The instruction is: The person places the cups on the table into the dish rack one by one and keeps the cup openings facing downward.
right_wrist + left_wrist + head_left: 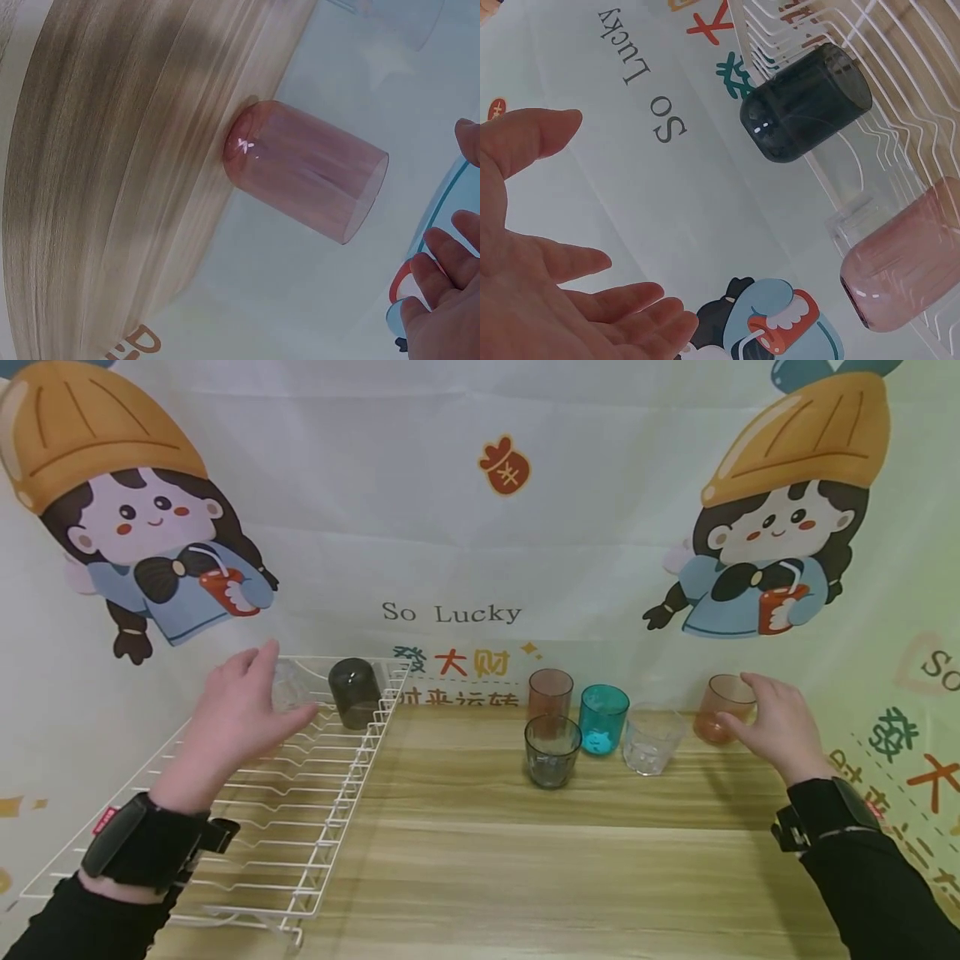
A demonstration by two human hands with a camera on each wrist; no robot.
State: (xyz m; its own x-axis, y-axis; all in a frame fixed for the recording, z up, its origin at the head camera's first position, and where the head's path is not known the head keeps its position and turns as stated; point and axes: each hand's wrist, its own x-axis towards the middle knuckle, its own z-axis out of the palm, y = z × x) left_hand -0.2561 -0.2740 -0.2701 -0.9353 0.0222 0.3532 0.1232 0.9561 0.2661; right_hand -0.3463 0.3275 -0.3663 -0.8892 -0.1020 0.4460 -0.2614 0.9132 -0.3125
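Pink tumbler A (718, 714): transl., upright, R end of tbl (540, 885). Upright, tbl ctr-R: pink tumbler B (551, 687), gry tumbler (552, 758) just in front, teal tumbler (603, 720), clr tumbler (649, 747). Wire rack (313, 910), L: dk tumbler (352, 689), inv.; pink tumbler C (904, 262), inv.; clr item (853, 219) betw., pose unclear.

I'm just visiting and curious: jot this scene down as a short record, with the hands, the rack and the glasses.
Left hand: left hand by the rack, thumb and fingers apart, holding nothing
Right hand: right hand beside the rightmost pink glass, not gripping it
Rack: white wire rack
Upside down on rack: dark glass, long pink glass
Also on rack: small clear glass, partly hidden
Upright on table: five, namely the rightmost pink glass, another pink glass, grey glass, teal glass, faceted clear glass
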